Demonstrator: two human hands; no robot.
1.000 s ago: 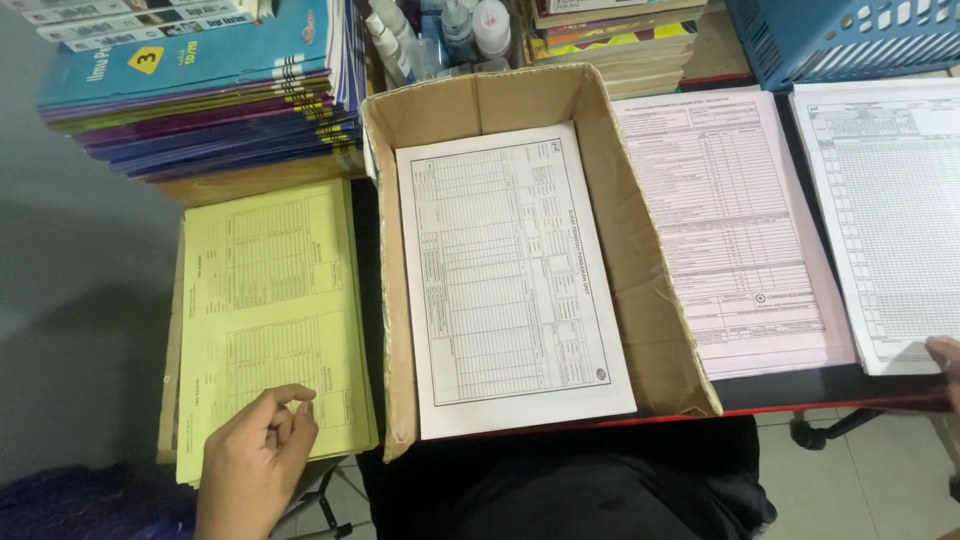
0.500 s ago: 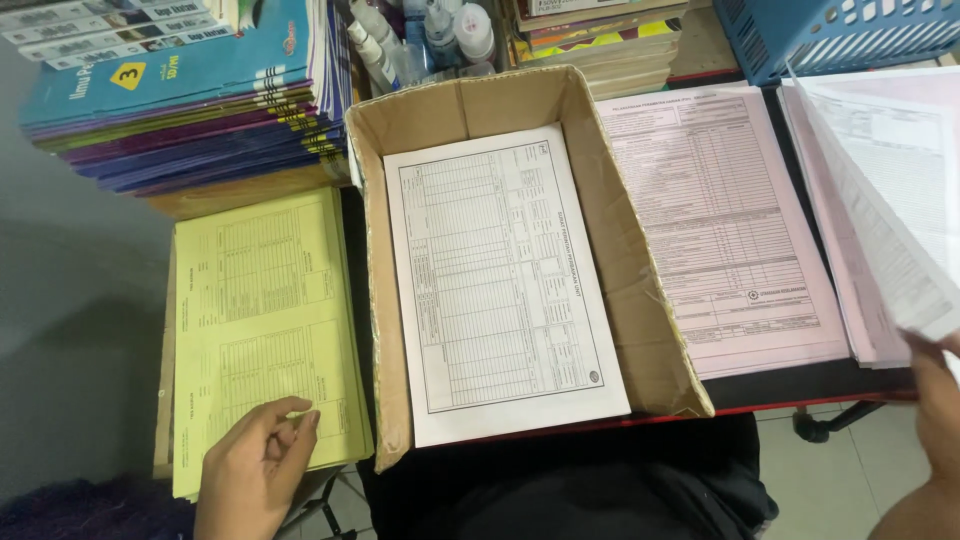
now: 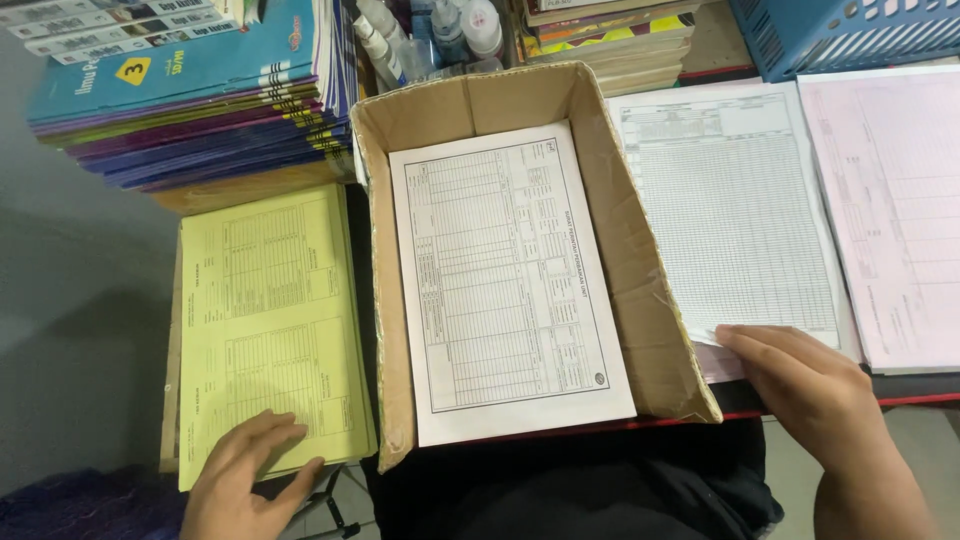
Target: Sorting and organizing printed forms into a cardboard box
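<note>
Since half a second ago the white sheet (image 3: 735, 215) that was lifted at the right edge has come down flat on the pink pile, covering the pink form that showed there before, and the right hand (image 3: 800, 385) has moved in to rest at its near corner. That hand lies open, fingers together and stretched out, the tips touching the sheet's lower edge, gripping nothing. Another pink stack (image 3: 895, 210) lies just beside it on the right. The left hand (image 3: 245, 480) has flattened too: the fingers, curled a moment ago, now spread loosely on the near corner of the yellow forms (image 3: 270, 320), pressing on them without pinching. Between the two hands stands a cardboard box (image 3: 630, 260) with a printed white form (image 3: 505, 285) lying flat inside, filling most of its floor. Behind the yellow forms sits a stack of books (image 3: 195, 100), beside it a few small bottles (image 3: 425, 35), and a blue basket (image 3: 850, 30) shows at the far right
</note>
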